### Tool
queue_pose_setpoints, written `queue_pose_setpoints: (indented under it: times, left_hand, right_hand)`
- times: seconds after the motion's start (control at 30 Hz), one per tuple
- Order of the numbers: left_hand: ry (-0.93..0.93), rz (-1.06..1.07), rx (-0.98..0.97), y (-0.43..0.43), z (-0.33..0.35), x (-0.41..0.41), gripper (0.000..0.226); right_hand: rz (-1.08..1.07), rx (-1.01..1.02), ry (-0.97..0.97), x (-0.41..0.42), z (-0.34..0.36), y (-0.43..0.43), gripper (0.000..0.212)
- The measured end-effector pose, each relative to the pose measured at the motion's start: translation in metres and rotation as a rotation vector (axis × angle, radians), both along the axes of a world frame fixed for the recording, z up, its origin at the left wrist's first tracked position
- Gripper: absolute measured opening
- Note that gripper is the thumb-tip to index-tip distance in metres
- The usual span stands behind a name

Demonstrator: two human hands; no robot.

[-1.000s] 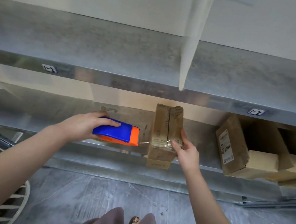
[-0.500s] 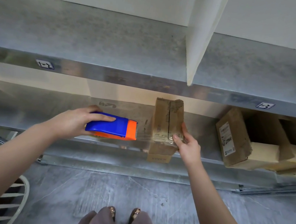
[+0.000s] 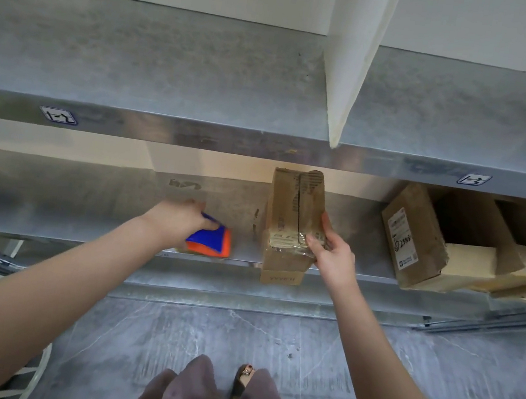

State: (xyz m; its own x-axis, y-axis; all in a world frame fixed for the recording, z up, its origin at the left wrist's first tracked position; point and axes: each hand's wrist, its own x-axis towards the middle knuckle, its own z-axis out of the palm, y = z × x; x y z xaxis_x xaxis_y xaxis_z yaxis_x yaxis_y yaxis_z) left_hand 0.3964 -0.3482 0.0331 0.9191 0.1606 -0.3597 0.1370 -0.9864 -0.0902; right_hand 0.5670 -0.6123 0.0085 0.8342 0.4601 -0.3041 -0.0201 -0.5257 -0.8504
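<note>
Now, centre of the frame: the small brown cardboard box lies lengthwise on the lower grey metal shelf, with its near end poking out past the shelf's front edge. Clear tape shines across that near end. The right hand holds the box's near right corner, thumb laid up along the side and fingers curled onto the taped top, pinching it. Just left of centre, the left hand grips the blue and orange tape dispenser, fingers wrapped over its top. The dispenser sits low on the shelf, near the box but apart from it. Far right, a larger open cardboard carton with a white label leans on the same shelf.
</note>
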Motion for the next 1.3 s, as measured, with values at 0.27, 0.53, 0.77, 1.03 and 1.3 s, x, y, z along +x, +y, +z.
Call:
queue_pose_setpoints:
  times: [0.27,0.53,0.77,1.03,1.3]
  left_hand:
    - [0.053,0.157,-0.256,0.037,-0.030,-0.025,0.075]
    - [0.084,0.172,-0.202,0.030,-0.022,-0.019,0.089]
    - [-0.291,0.078,-0.451,-0.051,-0.001,0.020,0.077]
    - [-0.439,0.006,-0.373,-0.116,-0.018,0.044,0.068]
    - [-0.476,0.177,-0.394,-0.134,-0.047,0.039,0.066]
  right_hand:
    - [0.021,0.013,-0.022,0.002,-0.001,-0.002,0.060]
    - [0.107,-0.029,-0.097,-0.001,0.003,-0.007,0.064]
    - [0.108,-0.021,-0.180,-0.008,0.003,-0.011,0.064]
    - [0.252,-0.243,-0.596,-0.016,-0.002,-0.033,0.054]
    - [0.242,-0.045,-0.449,0.002,-0.014,-0.029,0.032]
